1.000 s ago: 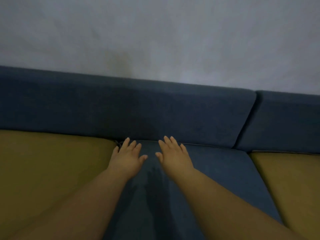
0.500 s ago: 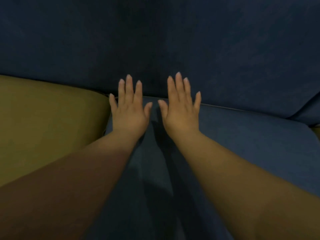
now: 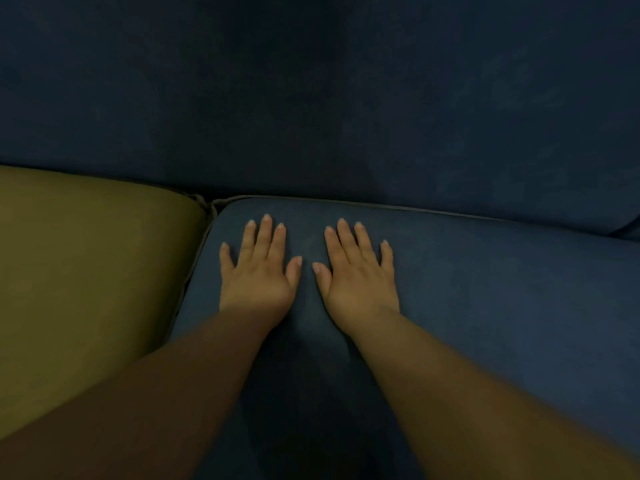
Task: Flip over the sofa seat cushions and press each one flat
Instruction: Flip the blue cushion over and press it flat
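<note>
A blue seat cushion (image 3: 485,289) lies flat in the middle of the sofa, its piped rear edge against the backrest. My left hand (image 3: 258,275) and my right hand (image 3: 358,278) rest palm-down on it side by side, near its rear left corner, fingers straight and slightly spread. Both forearms reach in from the bottom of the view. To the left lies an olive-yellow seat cushion (image 3: 86,271), its edge touching the blue one.
The dark blue backrest (image 3: 311,98) fills the upper half of the view. A seam to a second back cushion (image 3: 627,230) shows at the far right edge.
The camera has tilted down and come closer, so the wall has left the view. Both hands have slid back from the backrest and spread a little apart on the blue cushion.
</note>
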Demonstrator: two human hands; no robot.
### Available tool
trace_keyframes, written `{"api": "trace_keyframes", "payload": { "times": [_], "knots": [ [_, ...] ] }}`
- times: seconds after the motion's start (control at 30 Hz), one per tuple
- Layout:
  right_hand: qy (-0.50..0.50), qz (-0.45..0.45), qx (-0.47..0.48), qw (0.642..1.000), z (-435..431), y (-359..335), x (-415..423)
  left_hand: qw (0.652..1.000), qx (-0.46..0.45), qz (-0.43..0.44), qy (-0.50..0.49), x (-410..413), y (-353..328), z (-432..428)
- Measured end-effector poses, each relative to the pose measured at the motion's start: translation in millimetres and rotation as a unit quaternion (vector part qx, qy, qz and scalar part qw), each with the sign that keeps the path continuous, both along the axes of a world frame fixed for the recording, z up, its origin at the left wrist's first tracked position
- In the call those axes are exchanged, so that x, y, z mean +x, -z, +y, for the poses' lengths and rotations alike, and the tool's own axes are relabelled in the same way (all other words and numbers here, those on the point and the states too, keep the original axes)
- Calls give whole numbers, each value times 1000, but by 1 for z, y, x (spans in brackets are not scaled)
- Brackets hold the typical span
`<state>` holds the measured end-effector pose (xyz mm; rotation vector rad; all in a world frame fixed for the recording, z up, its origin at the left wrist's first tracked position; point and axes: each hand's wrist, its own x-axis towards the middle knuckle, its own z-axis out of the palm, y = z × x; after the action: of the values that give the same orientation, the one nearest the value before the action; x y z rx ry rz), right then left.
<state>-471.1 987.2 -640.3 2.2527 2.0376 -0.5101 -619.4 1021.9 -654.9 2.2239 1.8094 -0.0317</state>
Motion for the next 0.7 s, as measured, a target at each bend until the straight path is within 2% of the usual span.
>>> {"api": "trace_keyframes", "payload": {
  "times": [0.07,0.17,0.27,0.33,0.4,0.5,0.57,0.7],
  "knots": [
    [12,26,23,999,3,-14,8,999,23,-25,27,15,-15,5],
    [66,11,123,990,-7,-18,38,995,41,-60,75,47,-19,-2],
    [64,-29,32,997,-25,2,58,994,44,-6,99,61,3,-19],
    [63,-24,9,998,-20,10,59,996,42,5,80,60,7,-18],
    [53,1,0,999,-18,1,61,996,7,15,84,64,-2,-16],
    [55,18,79,995,-22,-15,84,996,22,-13,88,85,-17,-13],
    [86,-8,113,990,-34,-15,111,994,35,-45,98,110,-17,-21],
    [96,-14,17,995,-49,4,133,993,20,26,114,133,-1,-35]
  ]
}}
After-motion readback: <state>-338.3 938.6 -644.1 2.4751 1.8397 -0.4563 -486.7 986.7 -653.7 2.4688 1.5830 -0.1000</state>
